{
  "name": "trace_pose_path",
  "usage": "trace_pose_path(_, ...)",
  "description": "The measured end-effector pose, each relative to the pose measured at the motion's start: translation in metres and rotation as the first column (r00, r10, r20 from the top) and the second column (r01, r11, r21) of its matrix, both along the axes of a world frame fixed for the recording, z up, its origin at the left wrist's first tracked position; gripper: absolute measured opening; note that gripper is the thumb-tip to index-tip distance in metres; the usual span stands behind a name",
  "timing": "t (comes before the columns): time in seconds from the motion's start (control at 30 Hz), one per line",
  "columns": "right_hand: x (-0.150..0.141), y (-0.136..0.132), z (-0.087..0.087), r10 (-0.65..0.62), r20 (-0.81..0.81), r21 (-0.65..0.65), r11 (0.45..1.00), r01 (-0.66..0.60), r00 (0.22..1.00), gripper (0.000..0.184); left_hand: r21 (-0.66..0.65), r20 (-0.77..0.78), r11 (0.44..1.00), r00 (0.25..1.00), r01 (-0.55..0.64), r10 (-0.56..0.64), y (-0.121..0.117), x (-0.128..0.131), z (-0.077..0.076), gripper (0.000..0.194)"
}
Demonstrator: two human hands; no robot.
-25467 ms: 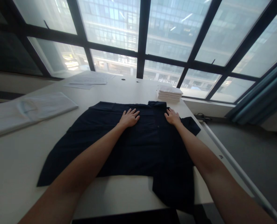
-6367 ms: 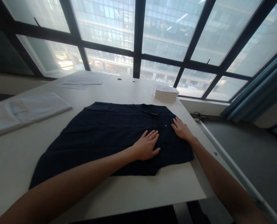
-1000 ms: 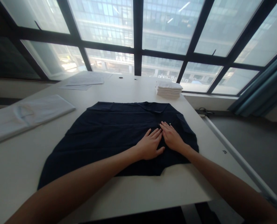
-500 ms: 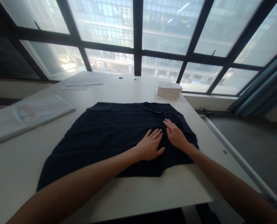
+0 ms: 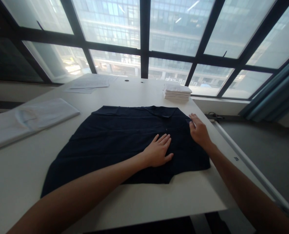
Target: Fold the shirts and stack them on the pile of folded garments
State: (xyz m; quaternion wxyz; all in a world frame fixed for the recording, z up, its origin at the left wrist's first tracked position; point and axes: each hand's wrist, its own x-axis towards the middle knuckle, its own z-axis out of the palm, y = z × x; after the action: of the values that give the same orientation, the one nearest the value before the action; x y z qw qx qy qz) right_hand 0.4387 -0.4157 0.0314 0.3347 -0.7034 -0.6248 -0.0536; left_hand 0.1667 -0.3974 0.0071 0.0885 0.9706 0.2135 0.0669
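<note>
A dark navy shirt (image 5: 110,143) lies spread on the white table, its collar end to the right. Flat on the cloth near its middle right rests my left hand (image 5: 159,151), fingers outstretched and thumb apart. At the upper right edge, by the collar, my right hand (image 5: 199,131) has its thumb and fingers closed on a small corner of the navy cloth. Its fingertips partly cover that corner. My left forearm hides part of the shirt's near side.
Folded white cloths (image 5: 177,92) are stacked at the table's far right. A white folded item (image 5: 37,118) lies on the left, with paper sheets (image 5: 88,85) behind it. The white table (image 5: 195,191) ends at the right beside a pale rail; windows stand beyond.
My right hand has moved right, from lying flat on the cloth beside my left hand to the collar edge, where its fingers have closed. My left hand stays put.
</note>
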Motion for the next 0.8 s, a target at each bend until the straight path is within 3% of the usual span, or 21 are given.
trace_pose_path(0.13,0.053,0.01,-0.016,-0.178,0.029,-0.065,0.982,0.179,0.984,0.063,-0.004,-0.009,1.0,1.0,0.002,-0.002,0.0,0.001,0.001,0.074)
trace_pose_path(0.23,0.067,0.016,-0.038,-0.175,0.074,-0.243,0.951,0.188,0.982,0.065,0.002,-0.007,1.0,1.0,-0.001,0.001,0.001,0.0,0.0,0.074)
trace_pose_path(0.33,0.062,0.019,-0.053,-0.128,0.125,-0.397,0.902,0.168,0.984,0.067,0.006,-0.001,1.0,1.0,0.001,-0.001,0.001,0.0,-0.001,0.075)
trace_pose_path(0.43,0.055,0.018,-0.054,-0.118,0.165,-0.442,0.879,0.18,0.979,0.069,0.009,0.005,1.0,1.0,0.001,-0.001,0.001,0.0,-0.002,0.075)
trace_pose_path(0.53,0.052,0.017,-0.05,-0.105,0.2,-0.408,0.895,0.18,0.974,0.068,0.009,0.008,1.0,1.0,-0.004,0.004,0.001,0.0,-0.002,0.074)
trace_pose_path(0.8,0.052,0.018,-0.049,0.082,0.215,-0.416,0.909,0.016,0.973,0.061,0.015,0.014,1.0,1.0,-0.006,0.006,0.0,0.001,-0.002,0.073)
